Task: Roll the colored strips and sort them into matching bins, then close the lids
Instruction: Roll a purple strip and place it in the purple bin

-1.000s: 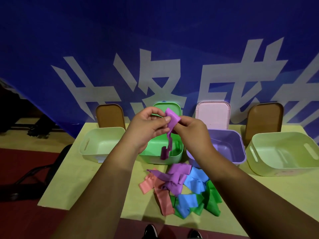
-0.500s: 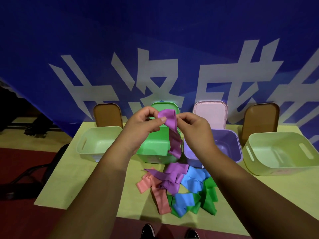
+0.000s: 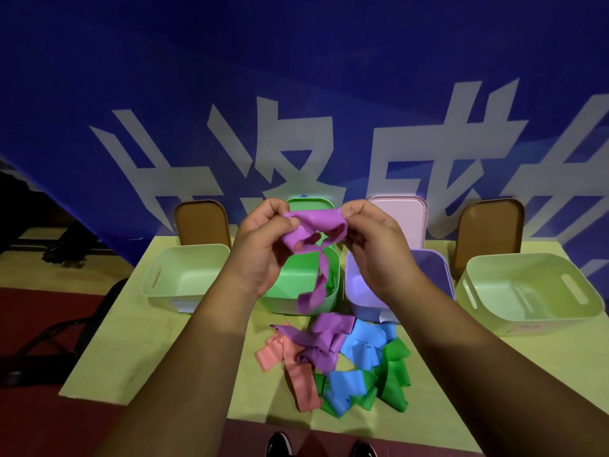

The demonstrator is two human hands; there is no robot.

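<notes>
Both my hands hold one purple strip (image 3: 313,225) up above the bins. My left hand (image 3: 263,239) pinches its left end and my right hand (image 3: 375,239) pinches its right end, with the top stretched flat between them. The strip's loose tail hangs down in front of the green bin (image 3: 296,291). The purple bin (image 3: 428,262) stands just right of it, partly behind my right hand. A pile of strips (image 3: 333,361) in purple, salmon, blue and green lies on the table in front of these bins.
A pale green bin (image 3: 184,275) stands at the left and a larger one (image 3: 527,291) at the right. Four lids lean upright against the blue banner: brown (image 3: 201,222), green (image 3: 309,204), pink (image 3: 402,216), brown (image 3: 487,232). The yellow-green table (image 3: 145,341) ends near my shoes (image 3: 280,446).
My hands have moved apart and spread the top of the purple strip flat between them. The hanging tail has swung and curled lower over the green bin.
</notes>
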